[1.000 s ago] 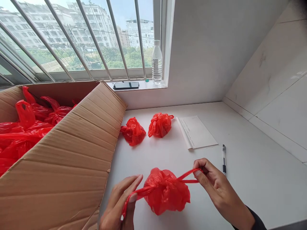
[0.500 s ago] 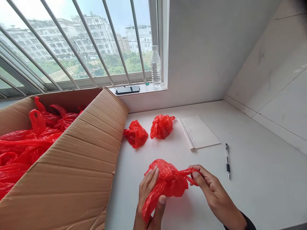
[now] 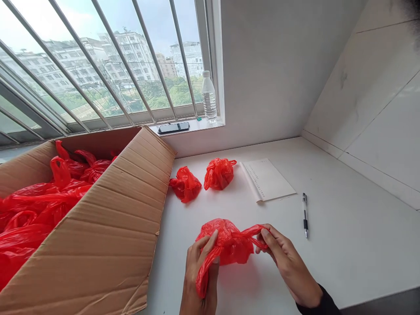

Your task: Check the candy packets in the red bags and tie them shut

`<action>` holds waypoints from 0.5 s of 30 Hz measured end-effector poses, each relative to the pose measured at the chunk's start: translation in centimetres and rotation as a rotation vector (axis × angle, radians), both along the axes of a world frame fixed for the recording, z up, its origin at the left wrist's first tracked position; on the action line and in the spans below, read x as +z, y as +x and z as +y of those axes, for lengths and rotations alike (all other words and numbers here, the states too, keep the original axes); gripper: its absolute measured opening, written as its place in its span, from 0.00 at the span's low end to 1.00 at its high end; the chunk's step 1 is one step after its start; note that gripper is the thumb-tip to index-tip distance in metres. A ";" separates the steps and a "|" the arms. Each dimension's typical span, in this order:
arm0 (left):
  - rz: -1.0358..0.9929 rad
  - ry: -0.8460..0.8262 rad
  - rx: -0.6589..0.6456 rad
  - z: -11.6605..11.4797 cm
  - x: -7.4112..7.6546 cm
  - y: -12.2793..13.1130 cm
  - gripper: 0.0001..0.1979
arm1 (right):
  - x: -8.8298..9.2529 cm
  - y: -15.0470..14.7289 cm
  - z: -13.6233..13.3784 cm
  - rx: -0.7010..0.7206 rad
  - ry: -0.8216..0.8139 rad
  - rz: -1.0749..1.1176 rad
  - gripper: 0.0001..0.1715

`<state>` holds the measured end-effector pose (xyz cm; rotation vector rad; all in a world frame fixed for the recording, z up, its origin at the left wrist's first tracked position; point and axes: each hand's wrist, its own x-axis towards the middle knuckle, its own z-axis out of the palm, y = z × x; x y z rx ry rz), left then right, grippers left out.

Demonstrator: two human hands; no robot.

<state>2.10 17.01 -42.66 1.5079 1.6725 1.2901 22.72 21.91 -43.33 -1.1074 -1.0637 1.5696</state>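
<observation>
A knotted red plastic bag (image 3: 234, 251) rests on the white table in front of me. My left hand (image 3: 201, 267) is closed on its left side, with a loop of the bag running down between thumb and fingers. My right hand (image 3: 282, 251) pinches the bag's right handle and holds it out to the right. Two more tied red bags stand behind it, one on the left (image 3: 186, 184) and one on the right (image 3: 219, 174).
A cardboard box (image 3: 108, 223) full of red bags fills the left side. A notebook (image 3: 272, 179) and a pen (image 3: 305, 216) lie to the right. On the windowsill are a phone (image 3: 173, 127) and a water bottle (image 3: 209, 99).
My left thumb has moved up against the bag, and the left hand has closed more round its loop. The camera view has shifted slightly. My right hand still pinches the handle.
</observation>
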 end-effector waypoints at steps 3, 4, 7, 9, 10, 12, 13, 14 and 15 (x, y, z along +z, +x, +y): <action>-0.028 -0.031 0.018 -0.6 0.6 -0.1 0.20 | -0.1 0.1 -0.4 -0.063 -0.073 0.073 0.25; -0.031 -0.039 0.027 -0.8 0.9 -0.2 0.20 | -0.2 0.1 -0.6 -0.084 -0.102 0.099 0.25; -0.007 -0.038 0.052 -1.4 1.8 -0.6 0.22 | -0.5 0.3 -1.1 -0.127 -0.145 0.146 0.25; 0.018 -0.030 0.059 -1.7 2.3 -0.9 0.22 | -0.7 0.3 -1.4 -0.131 -0.129 0.146 0.27; 0.027 -0.026 0.056 -1.8 2.5 -1.0 0.22 | -0.8 0.3 -1.6 -0.130 -0.119 0.140 0.27; 0.041 -0.016 0.034 -2.1 2.7 -0.9 0.21 | -1.0 0.3 -1.7 -0.135 -0.107 0.127 0.28; 0.043 -0.007 0.019 -2.3 2.7 -0.7 0.21 | -1.1 0.3 -1.8 -0.140 -0.103 0.117 0.29; 0.042 0.005 0.004 -2.4 2.5 -0.4 0.21 | -1.3 0.2 -1.8 -0.146 -0.100 0.100 0.29; 0.038 0.020 -0.010 -2.5 2.3 -0.1 0.21 | -1.5 0.2 -1.8 -0.151 -0.098 0.079 0.30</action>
